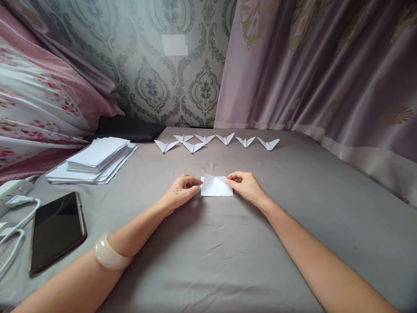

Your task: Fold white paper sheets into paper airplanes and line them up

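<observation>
Far left lay one dark smartphone [57,230] beside one stack of white sheets [94,161]. Mid-bed, the left hand [182,191] pinched the left edge of the half-folded white paper [215,187], fingertips closed on it, and the right hand [244,186] pinched its right corner likewise. The paper lay flat on the grey bedsheet [228,261]. Best bet here: line the edges up squarely, then crease firmly. Beyond, seven folded paper planes [224,139] sat in a row.
</observation>
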`<state>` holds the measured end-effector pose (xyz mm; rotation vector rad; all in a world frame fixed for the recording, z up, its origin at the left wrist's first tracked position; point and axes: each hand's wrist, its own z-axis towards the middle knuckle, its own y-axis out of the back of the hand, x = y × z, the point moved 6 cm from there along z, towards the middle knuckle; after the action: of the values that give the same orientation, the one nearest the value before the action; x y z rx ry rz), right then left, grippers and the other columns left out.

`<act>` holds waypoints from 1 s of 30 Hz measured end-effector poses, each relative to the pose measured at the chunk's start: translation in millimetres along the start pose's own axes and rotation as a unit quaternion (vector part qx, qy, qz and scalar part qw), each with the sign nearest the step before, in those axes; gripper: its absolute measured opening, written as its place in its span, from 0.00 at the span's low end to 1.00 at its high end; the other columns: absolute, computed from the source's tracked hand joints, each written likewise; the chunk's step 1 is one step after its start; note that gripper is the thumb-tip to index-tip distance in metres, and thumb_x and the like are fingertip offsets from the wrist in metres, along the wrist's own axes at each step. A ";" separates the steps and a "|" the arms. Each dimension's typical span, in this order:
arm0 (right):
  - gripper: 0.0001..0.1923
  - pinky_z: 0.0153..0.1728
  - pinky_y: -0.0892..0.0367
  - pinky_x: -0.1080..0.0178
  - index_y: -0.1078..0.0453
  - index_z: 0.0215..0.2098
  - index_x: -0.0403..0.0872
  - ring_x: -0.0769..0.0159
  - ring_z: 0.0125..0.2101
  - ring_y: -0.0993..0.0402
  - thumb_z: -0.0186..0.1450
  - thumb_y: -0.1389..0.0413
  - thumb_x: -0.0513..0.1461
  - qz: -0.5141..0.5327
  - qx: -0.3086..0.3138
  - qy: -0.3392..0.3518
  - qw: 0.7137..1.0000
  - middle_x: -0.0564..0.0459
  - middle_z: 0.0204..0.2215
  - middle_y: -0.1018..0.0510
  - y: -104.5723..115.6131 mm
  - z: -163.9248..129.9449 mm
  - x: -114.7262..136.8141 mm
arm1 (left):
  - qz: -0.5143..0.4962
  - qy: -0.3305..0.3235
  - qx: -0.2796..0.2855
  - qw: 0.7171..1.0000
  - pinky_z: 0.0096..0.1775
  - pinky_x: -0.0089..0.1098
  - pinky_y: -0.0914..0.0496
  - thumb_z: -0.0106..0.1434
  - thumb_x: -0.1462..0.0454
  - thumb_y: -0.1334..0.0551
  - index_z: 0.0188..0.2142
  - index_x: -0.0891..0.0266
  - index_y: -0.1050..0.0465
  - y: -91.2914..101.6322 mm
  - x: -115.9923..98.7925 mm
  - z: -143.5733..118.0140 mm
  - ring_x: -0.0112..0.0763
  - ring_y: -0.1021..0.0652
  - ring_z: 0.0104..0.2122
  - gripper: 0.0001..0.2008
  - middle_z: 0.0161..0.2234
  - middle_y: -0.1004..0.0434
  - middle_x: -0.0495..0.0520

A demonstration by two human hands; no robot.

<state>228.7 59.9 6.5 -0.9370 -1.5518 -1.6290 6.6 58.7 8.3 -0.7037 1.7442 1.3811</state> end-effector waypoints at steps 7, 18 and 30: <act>0.13 0.27 0.38 0.67 0.28 0.31 0.45 0.73 0.23 0.35 0.54 0.41 0.46 0.122 -0.017 0.018 0.992 0.56 0.26 0.26 1.7 -2.4 8.2 | 0.003 -0.028 -0.001 1.000 0.42 0.33 0.33 0.50 0.49 0.35 0.35 0.61 0.24 -1.8 1.5 1.5 0.35 0.28 0.39 0.20 0.45 0.29 0.54; 0.07 0.39 0.31 0.63 0.32 0.33 0.46 0.67 0.35 0.26 0.54 0.44 0.36 0.197 -0.021 0.127 0.972 0.53 0.31 0.23 10.8 -6.6 29.2 | -0.007 -0.065 0.031 0.997 0.52 0.39 0.34 0.53 0.50 0.34 0.48 0.49 0.25 -1.0 -3.3 -3.2 0.42 0.31 0.52 0.22 0.58 0.39 0.55; 0.09 0.42 0.32 0.62 0.26 0.30 0.47 0.66 0.40 0.27 0.53 0.46 0.33 0.077 -0.001 0.208 0.975 0.49 0.42 0.26 5.2 -0.4 13.2 | -0.135 -0.103 -0.011 0.985 0.55 0.40 0.32 0.56 0.57 0.36 0.44 0.62 0.25 2.6 -5.9 -0.3 0.42 0.29 0.54 0.18 0.60 0.40 0.60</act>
<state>226.5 59.2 20.5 -0.6452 -1.1617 -1.5926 7.6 58.7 14.7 -0.7520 1.4171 1.2406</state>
